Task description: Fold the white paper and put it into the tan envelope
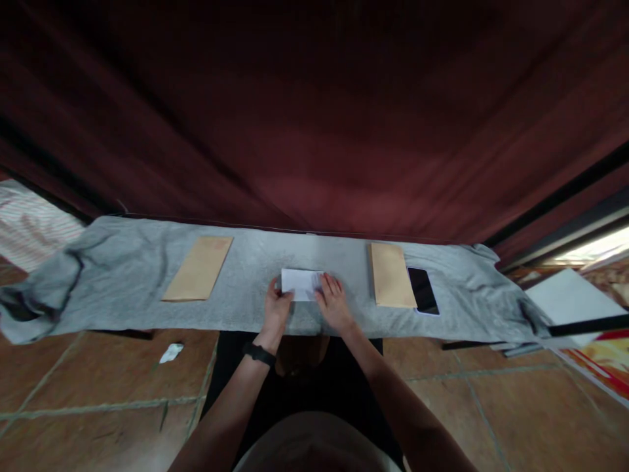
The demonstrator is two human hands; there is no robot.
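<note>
Noted at centre of frame: white paper (297,280), on or just above cloth-covered desk (265,255), between both hands. Judged mid-handling: taken in hand, not yet released; amount left unreadable from this view. Pinched at left end by left hand (276,307), narrow grip, thumb on top. Covered at right end by right hand (334,304), fingers nearly straight; pinch unclear. Lying apart, out of hand: left tan packet (200,270), centre-left; right tan packet (392,275), centre-right, beside dark phone (424,292).
</note>
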